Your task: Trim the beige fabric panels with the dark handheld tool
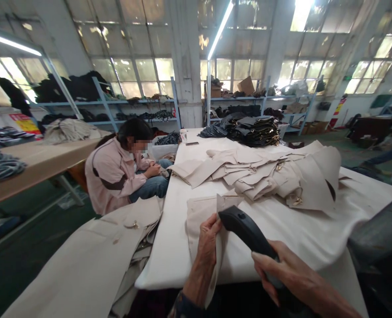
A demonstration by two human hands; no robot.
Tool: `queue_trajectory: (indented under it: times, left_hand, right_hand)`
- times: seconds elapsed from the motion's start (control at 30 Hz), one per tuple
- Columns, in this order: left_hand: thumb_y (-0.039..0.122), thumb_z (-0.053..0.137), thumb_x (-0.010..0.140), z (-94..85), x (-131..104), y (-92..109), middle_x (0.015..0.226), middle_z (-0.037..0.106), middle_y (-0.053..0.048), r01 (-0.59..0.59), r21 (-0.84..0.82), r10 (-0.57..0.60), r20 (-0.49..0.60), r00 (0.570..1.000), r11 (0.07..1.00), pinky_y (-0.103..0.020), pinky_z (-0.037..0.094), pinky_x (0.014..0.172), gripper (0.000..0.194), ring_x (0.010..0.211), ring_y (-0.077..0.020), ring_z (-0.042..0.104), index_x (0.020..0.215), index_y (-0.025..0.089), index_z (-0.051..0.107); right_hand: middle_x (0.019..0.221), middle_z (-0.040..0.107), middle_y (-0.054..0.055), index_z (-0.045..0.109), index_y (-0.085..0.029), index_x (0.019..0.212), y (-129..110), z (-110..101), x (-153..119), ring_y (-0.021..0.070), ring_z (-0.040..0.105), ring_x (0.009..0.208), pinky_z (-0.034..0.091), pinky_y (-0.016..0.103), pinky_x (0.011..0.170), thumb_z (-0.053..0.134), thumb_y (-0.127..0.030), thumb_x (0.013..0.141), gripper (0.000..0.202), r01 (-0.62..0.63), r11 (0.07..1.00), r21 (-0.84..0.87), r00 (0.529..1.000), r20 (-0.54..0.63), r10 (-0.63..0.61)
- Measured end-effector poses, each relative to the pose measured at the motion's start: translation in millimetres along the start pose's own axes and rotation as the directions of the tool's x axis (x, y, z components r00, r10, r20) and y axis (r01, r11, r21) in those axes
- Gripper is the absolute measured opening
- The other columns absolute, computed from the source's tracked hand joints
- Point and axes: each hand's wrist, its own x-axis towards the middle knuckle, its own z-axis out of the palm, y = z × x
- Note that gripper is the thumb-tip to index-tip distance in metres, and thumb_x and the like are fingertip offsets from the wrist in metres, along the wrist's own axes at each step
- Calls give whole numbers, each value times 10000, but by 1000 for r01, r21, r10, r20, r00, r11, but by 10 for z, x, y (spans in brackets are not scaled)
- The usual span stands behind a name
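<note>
My left hand [206,245] is closed on a beige fabric piece [220,254], pinching its upper edge between thumb and fingers. The piece hangs down over the table's near edge. My right hand [277,269] is wrapped round a black curved handheld tool [247,227], whose exact kind I cannot make out. The tool's tip is close against the fabric, right beside my left fingertips. Behind my left hand, another beige piece [196,214] lies flat on the white-covered table [169,247].
A loose heap of beige pieces with metal fittings [249,172] spreads across the table. Dark stacked pieces [252,128] stand at its far end. More beige pieces [93,251] lie at left. A seated person [116,170] in pink works beside the table. Shelves [143,104] line the windows.
</note>
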Motion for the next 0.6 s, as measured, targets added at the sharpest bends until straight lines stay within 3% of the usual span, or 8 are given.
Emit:
queue_trajectory:
  times: [0.13, 0.3, 0.5, 0.6]
  left_hand:
    - [221, 683, 739, -21, -29, -84, 810, 730, -35, -19, -10, 19, 10, 1000, 1000, -240, 451, 741, 131, 778, -161, 626, 845, 155, 722]
    - [239, 703, 702, 7, -76, -104, 770, 725, -38, 66, -45, -67, -30, 997, 997, -229, 460, 639, 225, 687, -152, 632, 908, 149, 710]
    - [259, 699, 653, 238, 302, 382, 690, 707, 1, 2, -81, -9, -76, 997, 997, -269, 495, 628, 325, 572, -147, 620, 968, 180, 709]
    - [246, 651, 715, 361, 505, 626, 834, 727, 2, -91, -201, 63, -143, 988, 975, -266, 515, 688, 364, 673, -148, 653, 1077, 220, 667]
  right_hand:
    - [459, 491, -69, 469, -184, 737, 70, 51, 1, 68, 432, 367, 363, 162, 384, 506, -500, 849, 337, 10, 1000, 1, 1000, 14, -10]
    - [450, 497, -48, 468, -183, 686, -100, -59, 149, 85, 452, 365, 362, 181, 371, 519, -518, 833, 370, 66, 998, 11, 987, -145, -63]
    - [444, 480, -35, 502, -179, 677, -128, -322, -223, 93, 446, 380, 361, 202, 390, 489, -584, 825, 431, 17, 1000, -3, 967, -254, -18]
    - [479, 497, -19, 539, -178, 681, -61, -421, -448, 109, 472, 419, 394, 214, 414, 480, -613, 816, 460, -30, 998, -52, 929, -370, 9]
